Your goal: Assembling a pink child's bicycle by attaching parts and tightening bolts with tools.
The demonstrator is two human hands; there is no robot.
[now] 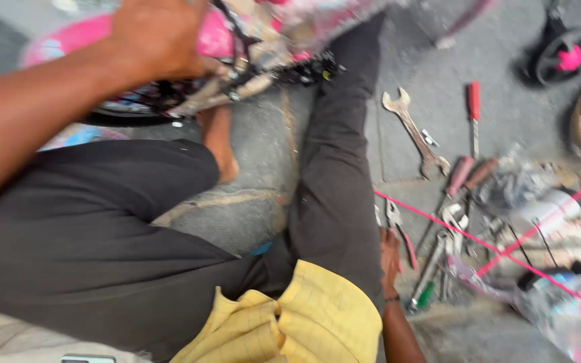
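Concrete floor: pliers (398, 228) touching right hand (390, 259), just above.

Left hand (159, 33): fingers hidden over the far side of the pink bicycle frame (213, 33); grip not readable. Frame blurred, cut off by top edge. Right hand (390, 259): fingers partly hidden behind the trouser leg (334, 168), beside the pliers (398, 228); contact unclear. Tool pile (452, 235) smeared by motion blur; small pieces indistinguishable. Black wheel (566, 57) partly cropped.
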